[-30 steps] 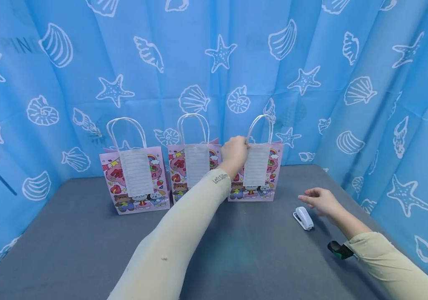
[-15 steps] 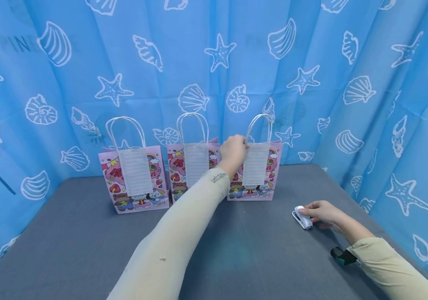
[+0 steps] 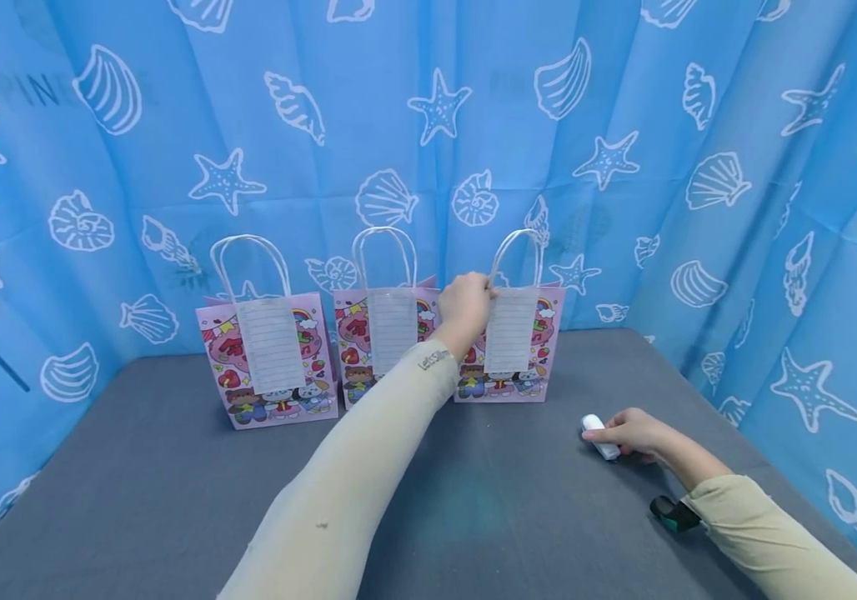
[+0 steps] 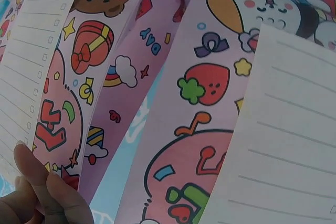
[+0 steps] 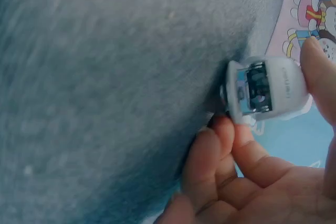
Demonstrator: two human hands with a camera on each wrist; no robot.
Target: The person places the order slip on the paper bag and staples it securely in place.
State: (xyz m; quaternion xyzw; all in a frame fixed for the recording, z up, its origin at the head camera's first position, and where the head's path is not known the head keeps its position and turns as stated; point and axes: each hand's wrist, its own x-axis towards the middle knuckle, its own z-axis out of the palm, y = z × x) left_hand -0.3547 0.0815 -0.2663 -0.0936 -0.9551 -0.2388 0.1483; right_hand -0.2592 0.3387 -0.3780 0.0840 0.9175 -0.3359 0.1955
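Observation:
My left hand (image 3: 466, 304) pinches the upper left edge of the rightmost pink paper gift bag (image 3: 546, 346) along with the lined paper sheet (image 3: 511, 329) on its front. In the left wrist view the thumb and fingers (image 4: 32, 169) press against that sheet's corner. At the right of the table, my right hand (image 3: 634, 433) holds a small white stapler (image 3: 599, 437). Seen from the right wrist, the thumb (image 5: 317, 72) lies on one side of the stapler (image 5: 286, 85) and the fingers are curled at its other side.
A middle gift bag (image 3: 353, 325) and a left gift bag (image 3: 248, 408) stand beside it, each with a lined sheet and white handles. A blue shell-print curtain (image 3: 436, 167) hangs behind the grey table (image 3: 143, 492). A black strap (image 3: 672, 514) hangs at the right wrist.
My right hand has come down from above the stapler and taken hold of it; the stapler has shifted slightly left. The left hand keeps its grip on the rightmost bag.

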